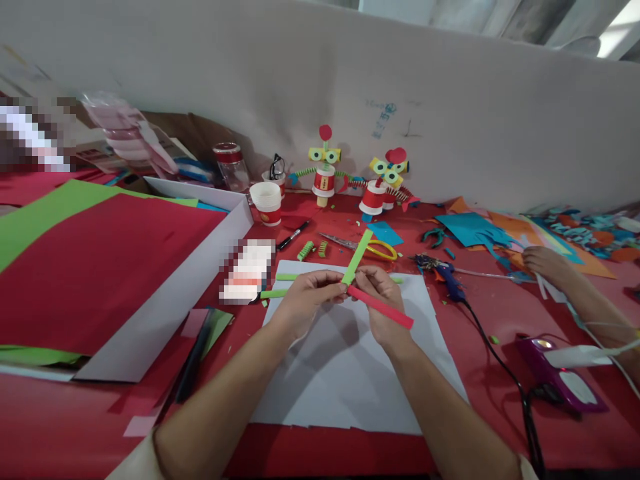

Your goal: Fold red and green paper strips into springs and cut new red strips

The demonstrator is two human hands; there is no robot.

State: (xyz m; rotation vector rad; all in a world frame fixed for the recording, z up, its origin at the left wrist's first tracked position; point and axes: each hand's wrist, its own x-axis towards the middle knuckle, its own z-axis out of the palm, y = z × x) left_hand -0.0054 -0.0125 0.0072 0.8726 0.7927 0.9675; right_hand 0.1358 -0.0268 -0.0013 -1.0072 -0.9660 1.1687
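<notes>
Both hands meet over a white sheet (350, 380) on the red table. My left hand (313, 298) is closed, pinching the joined ends of a green paper strip (361, 250) and a red paper strip (383, 307). From the other side, my right hand (379, 293) grips the same crossing, its fingers closed around it. The green strip points up and away, while the red one slants down to the right across my right hand. More green strips (286, 277) lie on the sheet behind my hands. Two folded green paper springs (305, 251) rest just beyond the sheet.
Scissors (383, 251) with yellow handles lie behind the sheet, near a pen (294, 235). Paper-cup figures (324, 180) stand by the wall. At right are a glue gun (450, 280), its cord, a purple power strip (560, 380) and another person's hand (547, 263). A box (200, 260) holds coloured paper at left.
</notes>
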